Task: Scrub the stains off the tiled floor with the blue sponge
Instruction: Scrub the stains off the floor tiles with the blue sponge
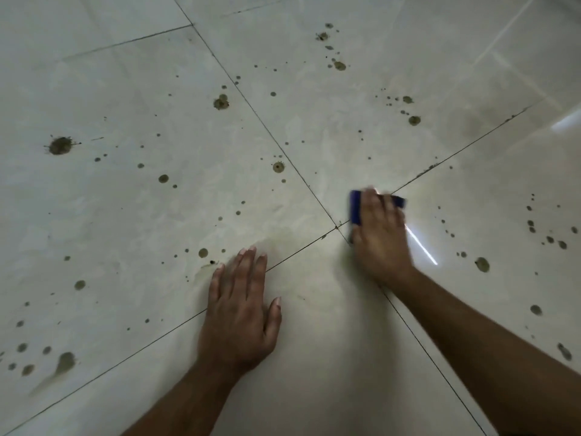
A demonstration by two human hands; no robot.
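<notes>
My right hand (379,234) lies over the blue sponge (356,206) and presses it onto the pale tiled floor (314,357), just right of where four tiles meet. Only the sponge's left side and far right corner show past my fingers. The hand is motion-blurred. My left hand (242,306) rests flat on the floor with fingers straight, left of and nearer than the sponge. Dark brown stains dot the tiles: a big splat (60,145) far left, a spot (278,166) near the middle, another (482,264) right of my right wrist.
Dark grout lines (273,140) cross the floor diagonally. More stains cluster at the top (339,65), at the bottom left (64,363) and along the right edge (564,352). A bright light streak (421,247) reflects beside my right hand.
</notes>
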